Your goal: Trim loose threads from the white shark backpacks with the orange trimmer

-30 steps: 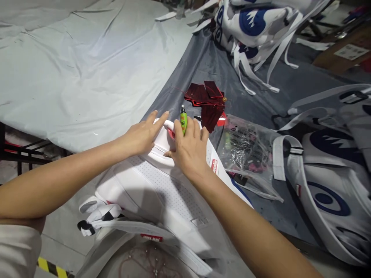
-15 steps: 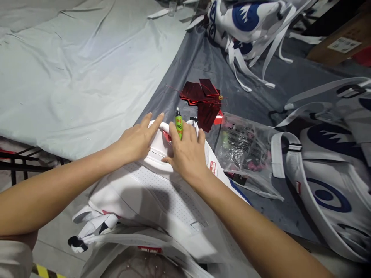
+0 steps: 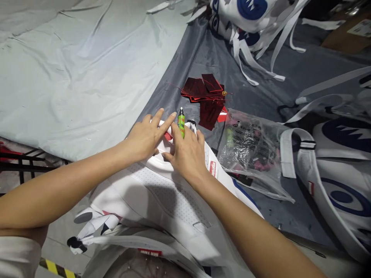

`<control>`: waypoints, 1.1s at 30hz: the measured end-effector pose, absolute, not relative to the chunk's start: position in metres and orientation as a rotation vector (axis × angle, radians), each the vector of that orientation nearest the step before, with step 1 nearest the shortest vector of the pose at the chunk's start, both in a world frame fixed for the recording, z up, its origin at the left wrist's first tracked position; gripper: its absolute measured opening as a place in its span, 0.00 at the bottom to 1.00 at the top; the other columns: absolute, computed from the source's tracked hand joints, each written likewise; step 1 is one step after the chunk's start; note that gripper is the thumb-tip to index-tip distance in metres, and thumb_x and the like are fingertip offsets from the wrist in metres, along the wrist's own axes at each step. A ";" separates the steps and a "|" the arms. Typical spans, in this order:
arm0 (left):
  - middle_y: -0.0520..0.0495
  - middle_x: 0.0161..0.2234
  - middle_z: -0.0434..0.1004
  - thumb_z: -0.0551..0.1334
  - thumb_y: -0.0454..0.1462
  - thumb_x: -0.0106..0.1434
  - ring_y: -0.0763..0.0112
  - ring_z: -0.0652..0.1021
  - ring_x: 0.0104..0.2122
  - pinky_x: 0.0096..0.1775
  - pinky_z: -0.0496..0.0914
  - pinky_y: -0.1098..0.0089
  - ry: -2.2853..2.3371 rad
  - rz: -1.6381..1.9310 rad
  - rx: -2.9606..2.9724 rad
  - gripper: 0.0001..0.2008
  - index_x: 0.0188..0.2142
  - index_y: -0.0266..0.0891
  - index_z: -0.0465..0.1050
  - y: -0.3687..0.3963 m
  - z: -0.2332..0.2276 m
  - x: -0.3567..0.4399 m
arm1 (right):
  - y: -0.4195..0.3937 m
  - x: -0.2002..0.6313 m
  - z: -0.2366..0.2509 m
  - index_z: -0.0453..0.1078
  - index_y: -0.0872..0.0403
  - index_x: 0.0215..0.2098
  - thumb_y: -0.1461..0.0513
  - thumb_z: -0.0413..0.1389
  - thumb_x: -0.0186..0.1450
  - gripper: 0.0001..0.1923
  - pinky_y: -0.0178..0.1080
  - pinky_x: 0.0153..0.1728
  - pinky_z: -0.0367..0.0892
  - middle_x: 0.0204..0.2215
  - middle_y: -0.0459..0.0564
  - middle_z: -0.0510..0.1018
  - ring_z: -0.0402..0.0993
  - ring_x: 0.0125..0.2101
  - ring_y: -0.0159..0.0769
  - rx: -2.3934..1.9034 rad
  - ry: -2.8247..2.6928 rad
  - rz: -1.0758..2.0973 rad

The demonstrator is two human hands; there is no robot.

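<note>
A white backpack [image 3: 176, 197] with a dotted mesh back panel and red labels lies in front of me, its top edge pointing away. My left hand [image 3: 145, 137] rests on the left of that top edge, fingers stretched out and spread. Beside it, my right hand [image 3: 189, 154] lies on the same edge with a green pen [image 3: 181, 122] held upright between its fingers, black collar and pale tip uppermost. The two thumbs are close together on the white fabric. A bit of red [image 3: 168, 136] shows between the hands; part of the top edge is hidden beneath them.
Dark red tags [image 3: 204, 94] lie on the grey cloth [image 3: 249, 100] beyond the hands. Right of the backpack is a clear plastic bag [image 3: 246, 143] with small items inside. More white-and-blue backpacks [image 3: 339, 166] stand right and far back. A pale sheet [image 3: 87, 77] covers the left.
My left hand has shifted slightly right, its thumb and forefinger closer to my right hand. The pen stands a little more upright. The surroundings have shifted slightly in view.
</note>
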State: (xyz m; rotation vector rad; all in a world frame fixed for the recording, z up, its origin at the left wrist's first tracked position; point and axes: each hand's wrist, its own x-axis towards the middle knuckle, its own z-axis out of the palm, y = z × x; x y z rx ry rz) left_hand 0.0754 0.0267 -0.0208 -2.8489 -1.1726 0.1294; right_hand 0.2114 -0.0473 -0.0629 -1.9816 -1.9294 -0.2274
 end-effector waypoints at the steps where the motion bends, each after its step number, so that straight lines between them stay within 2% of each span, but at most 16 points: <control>1: 0.39 0.72 0.30 0.70 0.48 0.56 0.43 0.56 0.63 0.55 0.68 0.52 -1.171 0.132 -2.845 0.61 0.69 0.50 0.19 0.027 -0.021 0.075 | -0.047 0.212 -0.063 0.52 0.55 0.65 0.58 0.66 0.57 0.43 0.57 0.60 0.49 0.54 0.64 0.69 0.65 0.55 0.54 -1.984 -1.935 -0.224; 7: 0.39 0.72 0.28 0.68 0.45 0.58 0.45 0.57 0.62 0.54 0.68 0.54 -1.171 0.135 -2.829 0.58 0.69 0.48 0.20 0.026 -0.020 0.072 | -0.052 0.217 -0.053 0.49 0.54 0.67 0.59 0.64 0.59 0.43 0.60 0.59 0.49 0.60 0.66 0.64 0.64 0.57 0.56 -2.055 -2.022 -0.200; 11: 0.40 0.72 0.27 0.66 0.43 0.60 0.47 0.59 0.62 0.52 0.69 0.57 -1.155 0.189 -2.836 0.56 0.70 0.50 0.21 0.028 -0.016 0.070 | -0.056 0.219 -0.040 0.47 0.54 0.69 0.60 0.64 0.59 0.46 0.62 0.59 0.50 0.64 0.67 0.59 0.61 0.59 0.57 -2.153 -2.109 -0.146; 16: 0.41 0.72 0.26 0.65 0.41 0.61 0.49 0.61 0.62 0.50 0.70 0.59 -1.191 0.209 -2.854 0.54 0.69 0.52 0.21 0.026 -0.012 0.064 | -0.057 0.218 -0.033 0.44 0.54 0.70 0.61 0.63 0.60 0.46 0.61 0.59 0.52 0.65 0.67 0.58 0.61 0.59 0.56 -2.209 -2.163 -0.123; 21: 0.39 0.72 0.24 0.63 0.40 0.61 0.47 0.63 0.62 0.50 0.69 0.59 -1.264 0.169 -2.879 0.53 0.69 0.52 0.20 0.026 -0.014 0.059 | -0.060 0.226 -0.042 0.45 0.54 0.70 0.59 0.60 0.62 0.43 0.61 0.58 0.52 0.64 0.68 0.59 0.62 0.59 0.56 -2.103 -2.156 -0.165; 25: 0.36 0.71 0.26 0.63 0.36 0.60 0.49 0.67 0.60 0.50 0.69 0.60 -1.141 0.138 -3.012 0.52 0.70 0.50 0.24 0.035 -0.014 0.053 | -0.059 0.227 -0.048 0.47 0.53 0.69 0.53 0.60 0.63 0.42 0.63 0.61 0.46 0.65 0.67 0.57 0.55 0.63 0.57 -1.893 -2.132 -0.265; 27: 0.35 0.71 0.29 0.63 0.33 0.58 0.51 0.69 0.59 0.51 0.69 0.62 -1.041 0.066 -3.117 0.51 0.70 0.47 0.29 0.041 -0.014 0.047 | -0.053 0.218 -0.047 0.47 0.54 0.69 0.51 0.61 0.62 0.44 0.64 0.62 0.41 0.66 0.67 0.54 0.49 0.66 0.58 -1.804 -2.132 -0.325; 29: 0.34 0.71 0.37 0.61 0.31 0.57 0.53 0.69 0.59 0.52 0.69 0.63 -0.977 -0.069 -3.236 0.47 0.70 0.43 0.35 0.046 -0.014 0.039 | -0.042 0.202 -0.043 0.48 0.54 0.70 0.52 0.62 0.61 0.45 0.64 0.62 0.39 0.67 0.67 0.54 0.46 0.67 0.59 -1.747 -2.148 -0.340; 33: 0.36 0.66 0.54 0.59 0.31 0.58 0.53 0.65 0.62 0.57 0.66 0.57 -0.982 -0.380 -3.453 0.41 0.69 0.39 0.44 0.050 -0.014 0.026 | -0.024 0.176 -0.036 0.49 0.55 0.69 0.56 0.66 0.59 0.47 0.62 0.63 0.40 0.66 0.68 0.55 0.51 0.65 0.57 -1.699 -2.174 -0.280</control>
